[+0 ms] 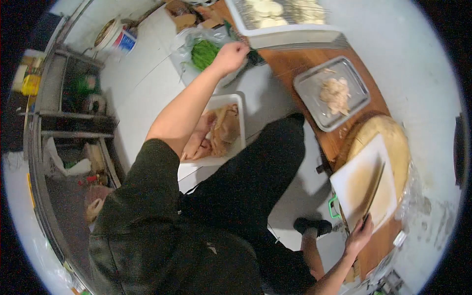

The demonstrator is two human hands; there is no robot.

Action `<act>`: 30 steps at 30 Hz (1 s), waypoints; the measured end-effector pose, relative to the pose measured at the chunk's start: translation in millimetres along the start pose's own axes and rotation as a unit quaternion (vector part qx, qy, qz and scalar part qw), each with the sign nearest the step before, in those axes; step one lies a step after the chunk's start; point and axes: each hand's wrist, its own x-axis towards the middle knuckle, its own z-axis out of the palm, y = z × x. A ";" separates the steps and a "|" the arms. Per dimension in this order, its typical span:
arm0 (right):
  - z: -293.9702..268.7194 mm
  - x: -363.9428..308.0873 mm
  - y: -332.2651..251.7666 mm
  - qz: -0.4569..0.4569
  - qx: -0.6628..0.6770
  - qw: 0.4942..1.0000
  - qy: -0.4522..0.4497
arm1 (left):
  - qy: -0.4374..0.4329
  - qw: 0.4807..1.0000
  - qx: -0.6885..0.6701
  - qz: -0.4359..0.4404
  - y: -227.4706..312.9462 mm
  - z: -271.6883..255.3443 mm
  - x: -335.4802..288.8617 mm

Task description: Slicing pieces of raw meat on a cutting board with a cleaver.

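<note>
One knife (375,191) is in our right hand (360,238), near on the right — we grip its handle, and the blade is over a white cutting board (351,179). The board partly covers a round wooden block (396,130) on the brown surface (282,64). Farther off, a metal tray (307,98) holds pale meat (337,96). Our left hand (230,58) is curled up on the far side, close to some green vegetables (203,54) — we can't tell if anything is inside it.

A wide view looks down from the head, quite near the brown wooden worktop (334,142) and white tile floor (152,78).
</note>
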 end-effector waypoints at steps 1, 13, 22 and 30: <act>6.1 -8.0 13.9 -0.027 -0.016 0.999 0.013 | -0.004 0.997 -0.023 -0.072 -29.3 -0.7 -17.1; 57.4 6.2 -2.1 0.037 -0.078 0.995 -0.052 | -0.148 0.866 -0.168 -0.446 -279.3 54.5 -302.3; 41.6 1.3 10.1 0.061 -0.109 0.990 -0.062 | -0.056 0.830 -0.115 -0.544 -291.7 164.4 -312.6; 51.1 -4.0 25.7 0.078 -0.144 0.986 -0.042 | -0.047 0.830 -0.176 -0.528 -263.9 126.3 -300.4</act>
